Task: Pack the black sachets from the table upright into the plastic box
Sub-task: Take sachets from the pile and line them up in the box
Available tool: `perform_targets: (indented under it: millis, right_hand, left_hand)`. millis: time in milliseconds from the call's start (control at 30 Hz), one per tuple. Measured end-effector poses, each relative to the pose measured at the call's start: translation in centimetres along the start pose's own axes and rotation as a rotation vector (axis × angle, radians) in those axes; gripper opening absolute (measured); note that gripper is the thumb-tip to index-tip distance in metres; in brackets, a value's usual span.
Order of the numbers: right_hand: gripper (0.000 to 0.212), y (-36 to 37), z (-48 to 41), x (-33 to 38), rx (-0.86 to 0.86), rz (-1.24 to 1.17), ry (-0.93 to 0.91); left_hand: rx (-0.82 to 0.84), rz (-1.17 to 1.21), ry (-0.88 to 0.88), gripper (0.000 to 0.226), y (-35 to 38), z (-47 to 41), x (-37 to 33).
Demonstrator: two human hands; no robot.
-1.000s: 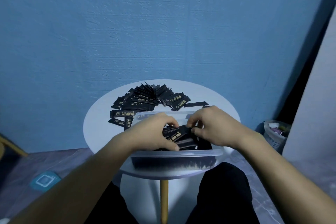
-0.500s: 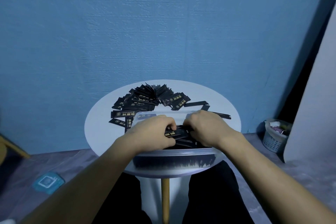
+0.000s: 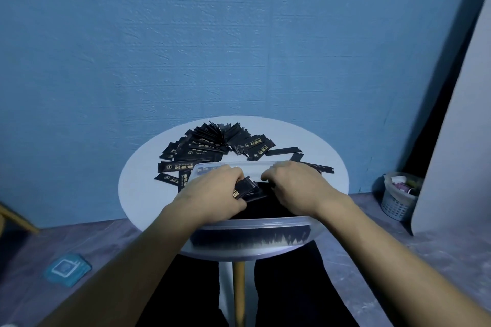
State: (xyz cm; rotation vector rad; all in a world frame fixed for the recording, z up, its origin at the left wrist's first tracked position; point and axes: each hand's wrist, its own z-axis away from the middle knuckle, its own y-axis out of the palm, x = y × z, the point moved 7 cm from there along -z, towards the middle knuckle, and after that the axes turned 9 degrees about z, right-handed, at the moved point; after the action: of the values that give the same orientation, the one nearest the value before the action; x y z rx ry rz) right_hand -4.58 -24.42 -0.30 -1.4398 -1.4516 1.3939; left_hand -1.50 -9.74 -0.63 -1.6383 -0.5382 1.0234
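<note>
A clear plastic box (image 3: 252, 225) stands at the near edge of the round white table (image 3: 138, 194), with black sachets packed inside it. Both hands are inside the box. My left hand (image 3: 215, 191) grips a small bundle of black sachets (image 3: 245, 188) with gold print, its fingers curled round the bundle's left end. From the right, my right hand (image 3: 295, 188) curls its fingers onto the other end of the same bundle. A fanned pile of loose black sachets (image 3: 212, 143) lies on the table behind the box.
A few single sachets (image 3: 316, 166) lie right of the pile. A small basket (image 3: 398, 199) stands on the floor at the right beside a pale panel. A blue square object (image 3: 66, 268) lies on the floor at the left. The table stands against a blue wall.
Both hands have moved a little farther back in the box and lower, still holding the bundle, which now sits more upright between them. The view has shifted slightly.
</note>
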Motion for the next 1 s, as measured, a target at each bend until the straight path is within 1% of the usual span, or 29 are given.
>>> perform_targets:
  millis: [67, 133, 233, 333, 400, 567, 700, 767, 833, 900, 933, 1000]
  right_hand:
    - [0.035, -0.2, 0.1, -0.1, 0.003, -0.008, 0.0]
    - [0.036, -0.2, 0.2, -0.3, 0.003, -0.009, 0.0]
    - [0.028, 0.4, -0.2, 0.0, 0.016, 0.058, -0.024]
    - [0.022, 0.8, -0.4, 0.1, 0.022, 0.075, -0.027]
    - [0.023, 0.7, -0.3, 0.0, 0.009, 0.052, -0.03]
    - [0.024, -0.1, -0.1, 0.5, 0.025, 0.087, -0.052]
    - [0.026, -0.1, 0.0, 0.5, 0.018, 0.103, -0.08]
    - [0.028, 0.0, 0.0, 0.4, 0.016, 0.077, -0.076]
    - [0.029, -0.1, 0.0, 0.3, 0.002, 0.019, -0.05]
    - [0.031, -0.2, -0.1, -0.1, -0.006, -0.058, -0.003]
    - [0.031, -0.2, -0.1, -0.2, -0.001, -0.087, 0.018]
    - [0.031, -0.2, 0.0, -0.4, 0.008, -0.124, 0.048]
  left_hand:
    - [0.017, 0.005, -0.01, 0.04, 0.2, 0.0, 0.0]
    - [0.026, 0.001, -0.026, 0.043, 0.3, 0.0, 0.1]
    - [0.03, -0.043, -0.037, 0.041, 0.4, -0.1, 0.4]
    - [0.035, -0.058, -0.061, 0.039, 0.5, -0.2, 0.5]
    - [0.055, -0.058, -0.089, 0.04, 0.7, -0.3, 0.7]
    - [0.164, -0.089, -0.106, 0.028, 1.2, -0.2, 0.6]
    - [0.231, -0.074, -0.064, 0.034, 1.4, -0.3, 0.1]
    - [0.221, -0.038, -0.036, 0.039, 1.3, -0.4, 0.0]
    - [0.192, -0.035, 0.005, 0.048, 0.7, -0.5, -0.3]
    - [0.123, -0.061, 0.038, 0.055, -0.7, -0.7, -0.8]
    - [0.074, -0.049, 0.049, 0.054, -1.7, -0.9, -1.1]
    - [-0.029, 0.019, 0.1, 0.04, -3.6, -1.4, -1.8]
